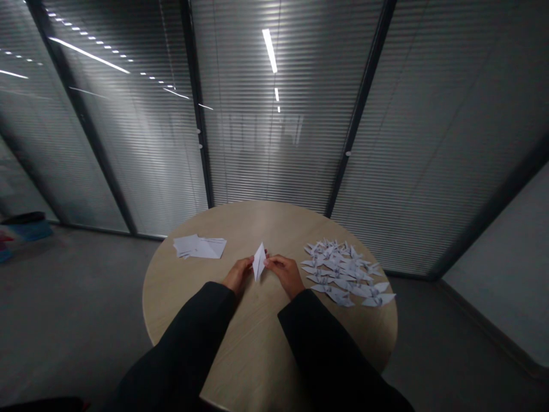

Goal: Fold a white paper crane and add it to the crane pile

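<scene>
A small white folded paper piece (259, 261), pointed at the top, stands upright over the middle of the round wooden table (257, 355). My left hand (238, 274) pinches its left edge and my right hand (285, 273) pinches its right edge, fingers closed on the paper. Both arms wear dark sleeves. A loose stack of flat white paper sheets (199, 246) lies on the table to the left of my hands. On the right, several finished folded paper cranes (343, 272) are spread in a heap.
Behind the table runs a glass wall with closed blinds (274, 126) and dark frames. Grey floor (72, 309) surrounds the table. Some coloured things (21, 229) lie on the floor at the far left.
</scene>
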A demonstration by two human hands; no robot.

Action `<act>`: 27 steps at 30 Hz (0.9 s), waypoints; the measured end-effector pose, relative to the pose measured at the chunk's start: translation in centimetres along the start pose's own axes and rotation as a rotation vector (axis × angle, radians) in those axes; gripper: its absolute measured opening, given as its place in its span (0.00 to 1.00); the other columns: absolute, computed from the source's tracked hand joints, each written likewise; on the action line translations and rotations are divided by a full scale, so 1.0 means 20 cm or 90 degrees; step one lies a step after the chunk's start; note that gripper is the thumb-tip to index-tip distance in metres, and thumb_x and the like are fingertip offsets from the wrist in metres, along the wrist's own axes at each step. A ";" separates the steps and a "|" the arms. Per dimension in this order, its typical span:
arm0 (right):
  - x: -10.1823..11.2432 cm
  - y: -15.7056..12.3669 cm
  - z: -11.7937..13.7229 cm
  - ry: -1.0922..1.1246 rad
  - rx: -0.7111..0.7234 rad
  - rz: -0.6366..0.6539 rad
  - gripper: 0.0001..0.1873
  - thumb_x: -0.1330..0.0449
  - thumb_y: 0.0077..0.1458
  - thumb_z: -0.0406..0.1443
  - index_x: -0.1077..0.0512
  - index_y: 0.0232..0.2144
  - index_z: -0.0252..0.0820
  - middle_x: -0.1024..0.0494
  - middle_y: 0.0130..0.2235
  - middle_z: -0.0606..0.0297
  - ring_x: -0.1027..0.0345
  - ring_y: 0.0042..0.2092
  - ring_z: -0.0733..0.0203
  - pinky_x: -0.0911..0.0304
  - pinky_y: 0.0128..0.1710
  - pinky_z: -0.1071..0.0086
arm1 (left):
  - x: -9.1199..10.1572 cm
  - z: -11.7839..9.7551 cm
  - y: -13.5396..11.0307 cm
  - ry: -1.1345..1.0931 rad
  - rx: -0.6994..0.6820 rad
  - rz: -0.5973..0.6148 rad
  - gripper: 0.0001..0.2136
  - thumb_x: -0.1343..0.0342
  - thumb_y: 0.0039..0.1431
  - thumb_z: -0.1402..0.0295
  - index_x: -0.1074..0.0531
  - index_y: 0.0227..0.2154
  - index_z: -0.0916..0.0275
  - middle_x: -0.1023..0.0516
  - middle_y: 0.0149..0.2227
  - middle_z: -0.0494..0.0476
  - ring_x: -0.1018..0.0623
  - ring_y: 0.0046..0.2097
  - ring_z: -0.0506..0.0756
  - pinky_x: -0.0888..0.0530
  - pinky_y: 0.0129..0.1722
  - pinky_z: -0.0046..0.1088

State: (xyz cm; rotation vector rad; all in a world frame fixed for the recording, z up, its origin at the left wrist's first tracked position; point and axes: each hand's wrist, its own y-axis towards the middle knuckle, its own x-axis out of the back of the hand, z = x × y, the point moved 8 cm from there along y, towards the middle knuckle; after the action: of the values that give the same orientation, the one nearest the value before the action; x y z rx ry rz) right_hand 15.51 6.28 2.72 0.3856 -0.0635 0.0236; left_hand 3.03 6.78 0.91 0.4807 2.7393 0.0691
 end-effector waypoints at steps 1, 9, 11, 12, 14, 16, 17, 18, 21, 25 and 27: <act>0.00 0.00 0.00 -0.003 -0.002 0.001 0.11 0.37 0.45 0.44 0.24 0.24 0.41 0.22 0.28 0.65 0.29 0.33 0.58 0.36 0.37 0.66 | 0.01 0.00 0.00 0.036 -0.011 -0.009 0.21 0.46 0.51 0.56 0.23 0.40 0.70 0.21 0.43 0.66 0.28 0.52 0.64 0.37 0.55 0.38; 0.01 0.01 -0.01 -0.031 0.029 0.009 0.11 0.37 0.47 0.43 0.26 0.23 0.40 0.26 0.25 0.67 0.33 0.29 0.62 0.39 0.32 0.71 | 0.13 -0.07 0.03 0.291 -0.185 -0.128 0.21 0.39 0.47 0.60 0.27 0.44 0.64 0.25 0.46 0.64 0.27 0.47 0.59 0.30 0.45 0.36; 0.00 0.01 -0.01 -0.052 0.044 0.013 0.11 0.38 0.48 0.43 0.27 0.23 0.41 0.27 0.25 0.67 0.34 0.29 0.62 0.39 0.31 0.71 | 0.14 -0.08 0.03 0.310 -0.202 -0.145 0.20 0.39 0.46 0.62 0.27 0.43 0.64 0.25 0.42 0.61 0.27 0.44 0.57 0.29 0.41 0.34; 0.00 0.01 -0.01 -0.062 0.048 0.018 0.11 0.39 0.49 0.42 0.27 0.23 0.41 0.27 0.25 0.67 0.34 0.29 0.62 0.39 0.31 0.71 | 0.15 -0.08 0.03 0.318 -0.207 -0.150 0.18 0.39 0.46 0.63 0.27 0.41 0.64 0.25 0.39 0.60 0.26 0.42 0.56 0.29 0.40 0.32; -0.01 0.00 -0.02 -0.080 0.056 0.029 0.11 0.40 0.50 0.42 0.27 0.23 0.41 0.27 0.26 0.67 0.33 0.30 0.62 0.39 0.32 0.70 | 0.15 -0.09 0.02 0.331 -0.213 -0.157 0.15 0.39 0.45 0.65 0.27 0.38 0.64 0.25 0.36 0.57 0.27 0.38 0.54 0.29 0.38 0.30; -0.01 0.00 -0.02 -0.103 0.068 0.038 0.11 0.41 0.52 0.41 0.27 0.24 0.42 0.27 0.27 0.66 0.33 0.31 0.62 0.39 0.33 0.70 | 0.15 -0.10 0.02 0.344 -0.214 -0.158 0.13 0.39 0.45 0.66 0.26 0.36 0.64 0.25 0.33 0.56 0.27 0.36 0.53 0.29 0.38 0.30; -0.02 0.00 -0.02 -0.118 0.075 0.042 0.10 0.42 0.53 0.41 0.28 0.25 0.42 0.27 0.27 0.66 0.33 0.31 0.61 0.39 0.33 0.70 | 0.15 -0.10 0.02 0.350 -0.211 -0.155 0.13 0.39 0.46 0.66 0.26 0.36 0.65 0.25 0.33 0.55 0.26 0.35 0.53 0.29 0.38 0.30; -0.02 0.00 -0.02 -0.135 0.084 0.045 0.10 0.43 0.54 0.40 0.28 0.25 0.42 0.27 0.28 0.66 0.32 0.32 0.61 0.39 0.34 0.70 | 0.15 -0.09 0.03 0.354 -0.204 -0.151 0.12 0.40 0.46 0.66 0.26 0.36 0.65 0.24 0.32 0.56 0.26 0.35 0.53 0.29 0.39 0.30; -0.03 -0.01 -0.01 -0.185 0.110 0.041 0.10 0.45 0.56 0.39 0.29 0.26 0.42 0.27 0.29 0.66 0.33 0.34 0.61 0.40 0.35 0.69 | 0.15 -0.07 0.04 0.359 -0.180 -0.137 0.14 0.42 0.48 0.67 0.24 0.38 0.65 0.21 0.35 0.58 0.24 0.37 0.55 0.28 0.41 0.32; -0.05 -0.01 0.02 -0.228 0.143 0.046 0.12 0.48 0.59 0.39 0.30 0.26 0.42 0.29 0.29 0.66 0.34 0.34 0.62 0.40 0.35 0.70 | 0.14 -0.04 0.05 0.372 -0.173 -0.096 0.16 0.44 0.51 0.64 0.23 0.42 0.66 0.20 0.43 0.63 0.23 0.44 0.59 0.29 0.47 0.37; -0.06 -0.02 0.04 -0.240 0.154 0.054 0.12 0.49 0.60 0.38 0.31 0.27 0.42 0.30 0.29 0.66 0.34 0.34 0.62 0.41 0.35 0.70 | 0.11 -0.04 0.04 0.401 -0.180 -0.072 0.17 0.46 0.53 0.62 0.23 0.42 0.66 0.21 0.45 0.62 0.23 0.46 0.60 0.30 0.50 0.38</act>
State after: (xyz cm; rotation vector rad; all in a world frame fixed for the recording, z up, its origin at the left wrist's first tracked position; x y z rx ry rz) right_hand 14.34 5.59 3.32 0.6249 -0.4527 0.0430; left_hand 1.00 8.38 1.04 0.2478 3.2769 0.6739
